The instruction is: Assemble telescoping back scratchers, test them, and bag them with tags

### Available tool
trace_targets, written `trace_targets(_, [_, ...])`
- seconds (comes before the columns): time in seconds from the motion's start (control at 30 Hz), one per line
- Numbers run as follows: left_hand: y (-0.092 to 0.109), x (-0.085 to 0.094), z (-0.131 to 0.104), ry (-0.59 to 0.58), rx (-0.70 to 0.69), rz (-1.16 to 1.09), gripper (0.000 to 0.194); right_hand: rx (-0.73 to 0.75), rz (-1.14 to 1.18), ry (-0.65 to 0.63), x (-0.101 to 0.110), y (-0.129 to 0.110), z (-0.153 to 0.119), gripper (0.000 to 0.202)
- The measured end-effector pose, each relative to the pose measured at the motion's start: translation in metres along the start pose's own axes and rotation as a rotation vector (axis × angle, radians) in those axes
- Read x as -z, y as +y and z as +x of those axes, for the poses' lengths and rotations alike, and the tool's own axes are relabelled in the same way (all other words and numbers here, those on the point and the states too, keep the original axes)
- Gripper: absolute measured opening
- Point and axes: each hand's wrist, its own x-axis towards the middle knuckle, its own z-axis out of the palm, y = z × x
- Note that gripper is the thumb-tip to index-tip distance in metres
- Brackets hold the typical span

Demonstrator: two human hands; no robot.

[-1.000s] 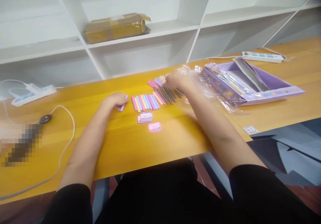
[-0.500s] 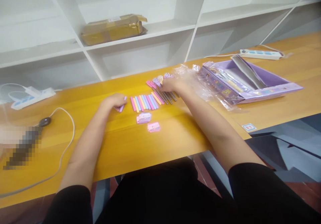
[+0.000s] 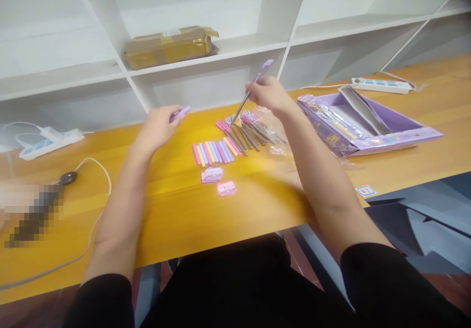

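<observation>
Raised over the table's left side, my left hand [image 3: 159,126] is closed round a short purple tube [image 3: 181,113] whose end pokes out past the fingers. My right hand [image 3: 269,94], higher and to the right, pinches a thin metal rod with a purple head, which looks like a back scratcher [image 3: 241,108]; it points down to the left. Below it, several similar back scratchers [image 3: 253,134] with pink, yellow and purple claw heads lie fanned on the table. A row of pink, yellow, blue and purple tubes [image 3: 213,152] lies beside them.
Small pink printed cards [image 3: 226,188] lie nearer me. A purple box [image 3: 382,144] with packaged items and clear plastic wrap stands right. Power strips [image 3: 382,85] sit at both ends, a white cable [image 3: 109,171] curves at left, and a taped parcel [image 3: 171,48] rests on the shelf.
My right hand has lifted a purple-headed back scratcher from the pile, up and to the right. My left hand has risen from the table with the purple tube.
</observation>
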Motion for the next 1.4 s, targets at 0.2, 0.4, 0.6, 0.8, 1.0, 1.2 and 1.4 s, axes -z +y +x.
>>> trace_targets(0.2, [0.028, 0.035, -0.021, 0.205, -0.266, 0.024, 0.037, 0.196, 0.629, 0.109, 0.01, -0.049, -0.026, 0.023])
trace_targets(0.4, [0.045, 0.042, -0.034, 0.289, -0.452, -0.045, 0.038, 0.254, 0.695, 0.067, 0.004, -0.088, -0.059, 0.019])
trace_targets(0.6, [0.054, 0.046, -0.041, 0.297, -0.451, -0.169, 0.04, 0.178, 0.856, -0.012, 0.006, -0.089, -0.06, 0.045])
trace_targets(0.8, [0.058, 0.055, -0.049, 0.28, -0.423, -0.131, 0.037, 0.303, 0.759, 0.038, 0.006, -0.102, -0.072, 0.038])
trace_targets(1.0, [0.061, 0.06, -0.054, 0.279, -0.342, -0.059, 0.038, 0.401, 0.673, 0.039, 0.006, -0.107, -0.086, 0.022])
trace_targets(1.2, [0.066, 0.062, -0.059, 0.287, -0.325, -0.037, 0.041, 0.41, 0.695, 0.014, 0.004, -0.096, -0.079, 0.035])
trace_targets(1.4, [0.067, 0.064, -0.06, 0.288, -0.465, -0.036, 0.038, 0.362, 0.677, 0.001, -0.001, -0.094, -0.079, 0.04])
